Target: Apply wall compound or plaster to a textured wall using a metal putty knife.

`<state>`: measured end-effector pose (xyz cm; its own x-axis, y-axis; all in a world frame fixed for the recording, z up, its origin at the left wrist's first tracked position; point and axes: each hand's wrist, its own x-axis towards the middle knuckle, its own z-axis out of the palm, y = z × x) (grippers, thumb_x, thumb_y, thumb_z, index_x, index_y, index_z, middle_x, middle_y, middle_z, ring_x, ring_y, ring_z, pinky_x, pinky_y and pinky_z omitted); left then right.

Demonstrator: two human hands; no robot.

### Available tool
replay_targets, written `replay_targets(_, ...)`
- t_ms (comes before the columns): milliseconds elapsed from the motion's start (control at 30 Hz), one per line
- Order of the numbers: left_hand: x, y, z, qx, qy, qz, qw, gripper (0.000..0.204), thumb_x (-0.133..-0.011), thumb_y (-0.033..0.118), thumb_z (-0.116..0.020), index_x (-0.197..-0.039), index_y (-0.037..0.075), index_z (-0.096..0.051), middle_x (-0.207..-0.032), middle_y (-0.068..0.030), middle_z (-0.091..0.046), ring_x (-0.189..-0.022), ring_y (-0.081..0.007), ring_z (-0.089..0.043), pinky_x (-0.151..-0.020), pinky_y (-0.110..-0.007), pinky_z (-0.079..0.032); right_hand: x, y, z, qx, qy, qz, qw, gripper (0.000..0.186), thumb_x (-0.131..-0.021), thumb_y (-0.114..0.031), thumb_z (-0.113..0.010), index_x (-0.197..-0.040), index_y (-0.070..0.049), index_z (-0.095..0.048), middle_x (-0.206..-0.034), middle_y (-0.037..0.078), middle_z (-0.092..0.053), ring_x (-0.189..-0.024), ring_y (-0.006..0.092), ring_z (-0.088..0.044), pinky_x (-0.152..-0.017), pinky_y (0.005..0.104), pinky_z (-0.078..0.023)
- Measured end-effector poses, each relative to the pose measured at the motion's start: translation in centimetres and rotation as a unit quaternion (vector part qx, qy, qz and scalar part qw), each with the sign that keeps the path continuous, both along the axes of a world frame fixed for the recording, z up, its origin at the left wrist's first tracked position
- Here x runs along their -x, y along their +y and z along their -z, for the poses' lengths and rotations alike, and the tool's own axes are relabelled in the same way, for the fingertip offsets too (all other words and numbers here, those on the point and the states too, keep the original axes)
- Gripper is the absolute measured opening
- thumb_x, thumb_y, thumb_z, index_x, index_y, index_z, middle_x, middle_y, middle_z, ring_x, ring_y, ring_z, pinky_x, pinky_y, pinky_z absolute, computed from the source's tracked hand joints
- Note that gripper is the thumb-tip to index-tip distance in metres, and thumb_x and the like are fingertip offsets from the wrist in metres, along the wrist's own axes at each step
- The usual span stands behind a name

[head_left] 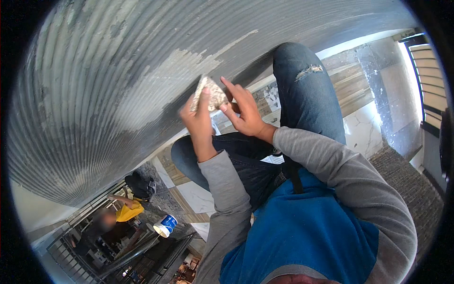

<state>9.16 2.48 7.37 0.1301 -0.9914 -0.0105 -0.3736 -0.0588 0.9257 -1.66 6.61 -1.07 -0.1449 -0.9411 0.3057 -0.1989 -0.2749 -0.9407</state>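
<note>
My left hand [197, 113] grips a flat, roughly triangular piece [211, 93], whitish with brown speckles, its thumb lying across the face. It looks like a fragment of stone or tile; its exact kind is unclear. At the piece's right corner is my right hand [246, 111], thumb against the edge, index finger stretched out and other fingers curled partly behind it. Both hands are above my bent knees, just in front of a grey ridged wall [123, 71]. Pale smears and patches mark the wall's ridges near the hands.
A white and blue bucket [165, 226] stands at the lower left, near metal railings [127, 260]. Beyond it is another person in a yellow top [129, 211]. Patterned floor tiles [362, 128] lie around my legs, with a barred gate [429, 85] at the far right.
</note>
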Motion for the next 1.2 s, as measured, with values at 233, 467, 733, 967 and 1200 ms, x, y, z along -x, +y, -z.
replay_targets(233,-4.1,2.6,-0.3,-0.026,0.068,-0.127,0.989,0.033,-0.089,0.027,-0.070,-0.097,-0.005,-0.070,-0.080,-0.0054,-0.066,-0.064,-0.0105,-0.059,-0.048,-0.025,-0.042,0.7,-4.3,0.1,-0.002,-0.142,0.169,0.975,0.015,-0.087,-0.017,-0.069,-0.096,-0.005,-0.065,-0.079,0.006,-0.062,-0.068,0.0189,-0.060,-0.067,0.0334,-0.043)
replay_targets(467,-3.1,2.6,-1.1,-0.054,0.106,-0.160,0.980,0.035,-0.087,0.030,-0.071,-0.095,-0.004,-0.069,-0.074,-0.0072,-0.064,-0.046,-0.0113,-0.053,-0.031,-0.026,-0.034,0.1,-5.3,-0.7,-0.029,-0.171,0.232,0.957,0.017,-0.086,-0.018,-0.073,-0.090,-0.004,-0.065,-0.071,0.005,-0.064,-0.062,0.0132,-0.058,-0.060,0.0297,-0.045)
replay_targets(733,-4.0,2.2,1.0,0.031,0.080,-0.108,0.990,0.034,-0.089,0.031,-0.070,-0.093,-0.002,-0.071,-0.067,-0.0032,-0.062,-0.044,-0.0082,-0.049,-0.031,-0.026,-0.031,-0.1,-6.7,-1.1,-0.022,-0.161,0.251,0.954,0.016,-0.087,-0.017,-0.071,-0.089,-0.003,-0.064,-0.071,0.006,-0.065,-0.062,0.0129,-0.058,-0.061,0.0286,-0.045)
replay_targets(967,-3.5,2.6,-0.4,-0.031,0.067,-0.136,0.988,0.033,-0.090,0.030,-0.070,-0.093,-0.002,-0.072,-0.066,-0.0012,-0.061,-0.046,-0.0055,-0.045,-0.036,-0.025,-0.030,-0.1,-6.6,-1.2,0.007,-0.146,0.242,0.959,0.015,-0.091,-0.014,-0.067,-0.089,-0.001,-0.061,-0.072,0.004,-0.063,-0.064,0.0100,-0.055,-0.063,0.0273,-0.045)
replay_targets(1200,-3.7,2.7,0.0,0.004,0.078,-0.103,0.992,0.028,-0.090,0.022,-0.070,-0.096,-0.005,-0.072,-0.073,-0.0020,-0.066,-0.065,-0.0050,-0.053,-0.059,-0.023,-0.042,0.0,-6.6,-0.7,0.024,-0.153,0.214,0.965,0.012,-0.093,-0.013,-0.063,-0.093,-0.003,-0.056,-0.080,0.002,-0.059,-0.071,0.0091,-0.053,-0.068,0.0257,-0.044)
